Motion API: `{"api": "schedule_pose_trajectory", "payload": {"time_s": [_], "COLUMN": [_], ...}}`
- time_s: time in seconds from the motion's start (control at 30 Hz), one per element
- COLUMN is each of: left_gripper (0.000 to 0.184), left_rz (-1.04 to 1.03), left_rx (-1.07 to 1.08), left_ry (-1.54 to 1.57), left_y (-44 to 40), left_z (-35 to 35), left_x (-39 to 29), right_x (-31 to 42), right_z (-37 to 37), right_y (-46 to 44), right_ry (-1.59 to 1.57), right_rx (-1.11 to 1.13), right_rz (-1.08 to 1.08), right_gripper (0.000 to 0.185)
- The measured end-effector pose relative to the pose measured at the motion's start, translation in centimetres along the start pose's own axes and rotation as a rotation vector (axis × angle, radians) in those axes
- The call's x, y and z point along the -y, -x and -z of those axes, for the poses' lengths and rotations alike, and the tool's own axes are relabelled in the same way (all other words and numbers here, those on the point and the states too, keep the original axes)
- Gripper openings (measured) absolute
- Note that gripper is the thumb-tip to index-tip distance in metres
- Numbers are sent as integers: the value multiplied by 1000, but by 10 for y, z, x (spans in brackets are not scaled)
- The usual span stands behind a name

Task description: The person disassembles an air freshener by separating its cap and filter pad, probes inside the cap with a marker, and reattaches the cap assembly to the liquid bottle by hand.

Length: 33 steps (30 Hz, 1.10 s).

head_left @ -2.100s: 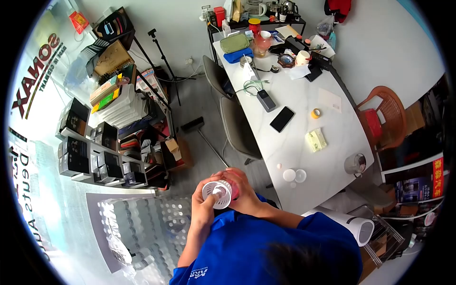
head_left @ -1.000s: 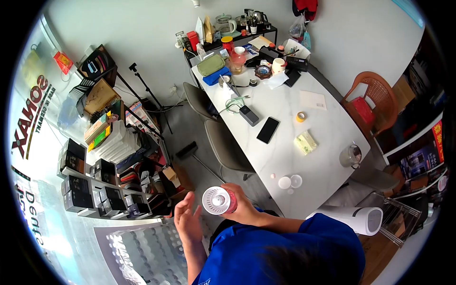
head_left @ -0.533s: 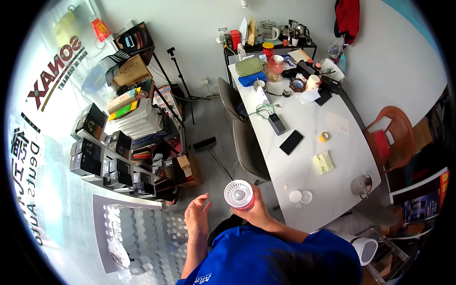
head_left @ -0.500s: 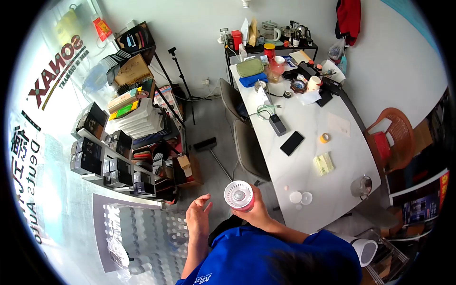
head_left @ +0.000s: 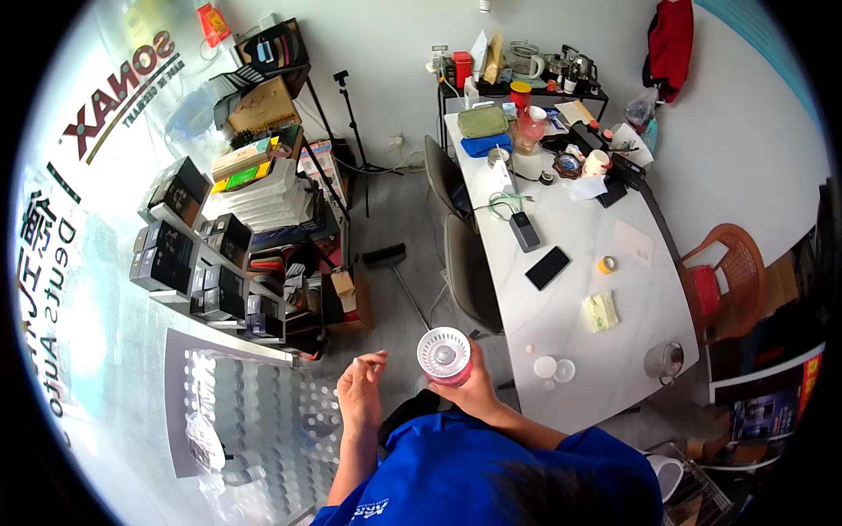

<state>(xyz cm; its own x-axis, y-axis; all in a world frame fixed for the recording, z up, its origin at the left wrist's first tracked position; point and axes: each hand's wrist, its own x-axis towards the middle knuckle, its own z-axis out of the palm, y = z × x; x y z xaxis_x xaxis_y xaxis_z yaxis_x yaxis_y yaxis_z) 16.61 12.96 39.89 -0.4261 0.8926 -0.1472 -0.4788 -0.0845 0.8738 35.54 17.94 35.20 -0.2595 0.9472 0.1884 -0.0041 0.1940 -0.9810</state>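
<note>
freeing up the left hand point(head_left: 360, 392): two seconds ago both were on the cup point(head_left: 444, 351), now the left sits at its 8 o'clock, just apart, fingers half-curled, can't tell if anything's pinched. right hand point(head_left: 476, 387) alone grips the cup at 6 o'clock in view, slotted white top facing up, so the top's uncovered and support is one-handed; a white disc point(head_left: 545, 366) lies on the table point(head_left: 561, 408), 3 o'clock of it. readable: "sonax", "made in germany" on the glass point(head_left: 105, 289) at 10, "deuts auto" at 9; shirt point(head_left: 465, 460) logo at 6 illegible, poster point(head_left: 772, 412) at 4 cut off.
</note>
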Motion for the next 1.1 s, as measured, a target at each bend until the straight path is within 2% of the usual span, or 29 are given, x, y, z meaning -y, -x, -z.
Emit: {"api": "schedule_pose_trajectory", "payload": {"time_s": [0.03,0.17,0.2,0.23,0.27,0.33,0.4,0.67,0.73,0.8,1.03,1.1], "left_gripper": [20,7,7,7,7,5,6,6,6,4,12,26], "left_rz": [-3,-121,-105,-122,-133,-167,-212,-209,-130,-85,-127,12], "left_rx": [-9,-38,-103,-113,-124,-111,-61,-93,-158,-132,55,164], "left_ry": [30,-57,-83,-56,-51,-9,18,39,-5,23,32,-146], "left_y": [0,-5,-5,-5,-5,-5,-5,-2,-1,0,4,5], "left_z": [0,10,9,10,9,8,8,9,8,8,10,12], "left_x": [-2,4,2,3,2,0,-2,-1,1,4,23,27], "right_x": [1,6,6,2,10,9,-3,5,-1,-1,-2,3], "right_z": [-1,2,0,-1,-2,2,1,3,-1,-2,-6,-9], "right_y": [-1,-2,0,-1,-3,0,2,3,4,4,2,2], "right_ry": [-2,11,20,54,-88,-42,-55,-9,-23,-52,-124,-159], "right_rx": [15,25,37,23,52,76,41,78,66,66,101,112], "right_rz": [-1,-68,-121,-33,-94,-159,-105,-115,-123,-155,-196,-194], "right_gripper": [90,82,77,71,70,71,72,73,76,79,80,80]}}
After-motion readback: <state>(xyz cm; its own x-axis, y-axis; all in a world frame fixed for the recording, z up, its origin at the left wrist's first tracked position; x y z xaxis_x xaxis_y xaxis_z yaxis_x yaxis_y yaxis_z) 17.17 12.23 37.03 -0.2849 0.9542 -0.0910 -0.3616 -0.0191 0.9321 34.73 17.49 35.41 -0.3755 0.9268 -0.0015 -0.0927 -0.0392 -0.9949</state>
